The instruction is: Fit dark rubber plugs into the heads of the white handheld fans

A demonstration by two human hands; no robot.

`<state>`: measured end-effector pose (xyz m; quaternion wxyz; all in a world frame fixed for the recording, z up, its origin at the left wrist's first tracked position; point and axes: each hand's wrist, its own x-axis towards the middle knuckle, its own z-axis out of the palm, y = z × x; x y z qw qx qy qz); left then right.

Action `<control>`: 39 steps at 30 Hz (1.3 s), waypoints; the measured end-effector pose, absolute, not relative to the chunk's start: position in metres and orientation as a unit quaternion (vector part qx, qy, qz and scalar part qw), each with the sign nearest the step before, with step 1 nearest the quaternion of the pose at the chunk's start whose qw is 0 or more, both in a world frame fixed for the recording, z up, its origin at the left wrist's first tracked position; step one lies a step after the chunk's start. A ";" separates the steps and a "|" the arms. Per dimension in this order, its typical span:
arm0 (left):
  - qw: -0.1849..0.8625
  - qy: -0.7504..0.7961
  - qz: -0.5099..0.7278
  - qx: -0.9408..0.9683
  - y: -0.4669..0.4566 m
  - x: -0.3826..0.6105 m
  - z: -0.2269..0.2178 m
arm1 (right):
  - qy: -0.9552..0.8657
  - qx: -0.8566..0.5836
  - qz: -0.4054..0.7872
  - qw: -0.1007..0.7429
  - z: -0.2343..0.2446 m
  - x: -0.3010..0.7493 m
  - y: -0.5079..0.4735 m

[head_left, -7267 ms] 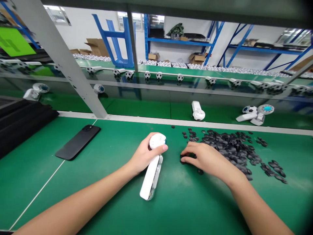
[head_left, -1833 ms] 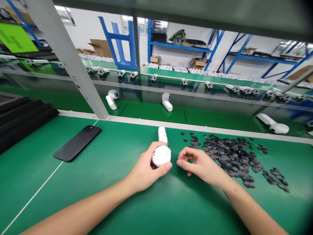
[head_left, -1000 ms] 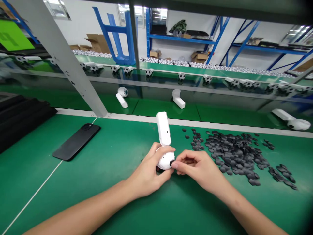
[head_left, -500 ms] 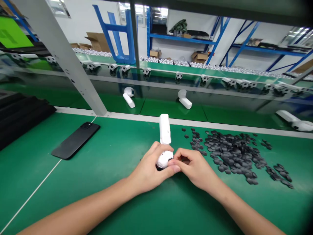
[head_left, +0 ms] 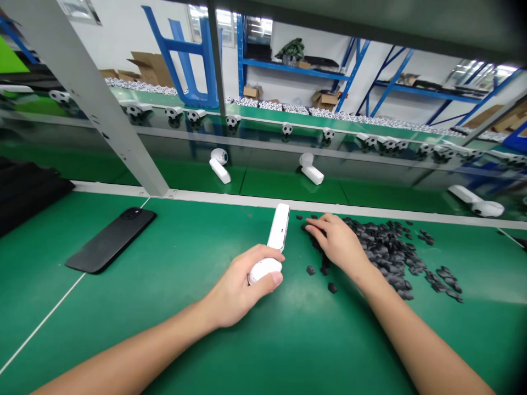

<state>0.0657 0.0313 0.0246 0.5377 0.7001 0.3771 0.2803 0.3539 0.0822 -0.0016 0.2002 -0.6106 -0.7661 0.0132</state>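
Blue shelves [head_left: 296,66] are seen far off, past a green belt [head_left: 280,184] where more white devices [head_left: 220,170] are set. Nearer, a green counter [head_left: 123,329] carries a black phone [head_left: 109,240] on the left. A white device [head_left: 276,227] is gripped near the middle of the counter, its long handle pointing away. Its round head [head_left: 263,270] is wrapped by the left hand [head_left: 241,285]. The right hand [head_left: 337,238] is laid low, fingers bent, on a pile of small black pieces [head_left: 382,241]; whether a piece is held cannot be told. A firm grip helps keep the head steady. No brand or words can be read on the device.
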 end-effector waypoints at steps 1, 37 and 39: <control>0.509 0.377 0.276 0.723 0.031 0.066 0.023 | -0.771 -0.605 0.016 0.198 -0.003 0.353 0.086; 0.484 0.367 0.328 0.724 0.032 0.072 0.013 | -0.541 -0.519 0.576 0.325 0.020 0.281 0.024; 0.479 0.369 0.329 0.725 0.033 0.073 0.012 | -0.553 -0.526 0.562 0.320 0.020 0.281 0.025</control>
